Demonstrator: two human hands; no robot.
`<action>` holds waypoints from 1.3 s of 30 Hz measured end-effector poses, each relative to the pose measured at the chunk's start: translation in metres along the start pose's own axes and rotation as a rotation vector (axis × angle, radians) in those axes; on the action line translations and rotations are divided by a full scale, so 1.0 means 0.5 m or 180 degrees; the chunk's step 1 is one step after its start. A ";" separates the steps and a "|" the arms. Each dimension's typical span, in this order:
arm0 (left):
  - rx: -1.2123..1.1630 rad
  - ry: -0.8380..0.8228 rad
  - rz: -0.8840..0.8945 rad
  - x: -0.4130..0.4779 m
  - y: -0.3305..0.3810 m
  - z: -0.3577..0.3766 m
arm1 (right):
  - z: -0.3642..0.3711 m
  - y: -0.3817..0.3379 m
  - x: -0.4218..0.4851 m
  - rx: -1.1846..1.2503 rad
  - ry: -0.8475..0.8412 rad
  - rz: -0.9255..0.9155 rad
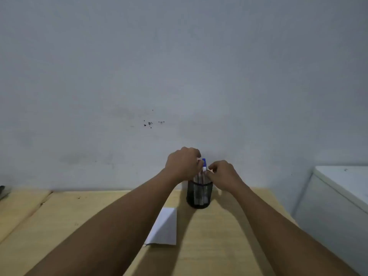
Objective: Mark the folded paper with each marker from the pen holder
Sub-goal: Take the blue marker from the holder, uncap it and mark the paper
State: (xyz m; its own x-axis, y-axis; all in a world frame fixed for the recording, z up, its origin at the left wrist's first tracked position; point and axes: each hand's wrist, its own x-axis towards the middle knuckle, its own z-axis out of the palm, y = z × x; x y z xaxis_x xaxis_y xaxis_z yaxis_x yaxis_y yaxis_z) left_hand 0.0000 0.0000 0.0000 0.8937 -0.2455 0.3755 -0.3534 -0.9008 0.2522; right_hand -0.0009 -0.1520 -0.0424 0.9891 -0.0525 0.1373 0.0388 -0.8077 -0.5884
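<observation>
A black mesh pen holder (199, 197) stands on the wooden table (219, 236) close to the wall, with several markers in it. A blue-capped marker (204, 163) sticks up highest. My left hand (183, 165) curls over the marker tops from the left; whether it grips one is hidden. My right hand (224, 175) comes in from the right, thumb and forefinger pinched at the blue-capped marker's white barrel. The white folded paper (166, 228) lies flat in front of the holder, partly under my left forearm.
A grey wall rises right behind the table. A white cabinet or appliance (338, 196) stands past the table's right edge. A second wooden surface (20, 208) adjoins on the left, with a dark object (3, 191) at its far left edge.
</observation>
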 end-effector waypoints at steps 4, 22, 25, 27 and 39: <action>-0.0177 -0.0092 -0.0109 0.024 -0.004 0.032 | 0.015 0.008 0.022 0.0306 -0.0136 0.0084; -0.2313 0.0630 -0.0392 -0.028 0.041 -0.176 | -0.131 -0.152 -0.078 0.1077 0.0444 -0.0489; -0.2435 0.0905 -0.0543 -0.068 0.032 -0.241 | -0.142 -0.214 -0.126 0.0993 0.0355 -0.0753; -0.2393 0.1028 -0.0664 -0.099 0.016 -0.270 | -0.135 -0.255 -0.159 0.0916 0.0333 -0.0876; -0.1235 0.0887 -0.1283 -0.283 -0.247 -0.239 | 0.083 -0.308 -0.289 0.1331 0.0041 -0.0637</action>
State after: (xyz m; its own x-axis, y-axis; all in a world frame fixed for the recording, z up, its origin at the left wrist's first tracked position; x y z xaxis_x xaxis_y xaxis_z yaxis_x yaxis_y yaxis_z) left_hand -0.1158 0.1884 0.0222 0.8905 0.2364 0.3888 -0.1249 -0.6946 0.7084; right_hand -0.1438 0.0042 -0.0045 0.9546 0.0709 0.2893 0.2853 -0.4966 -0.8198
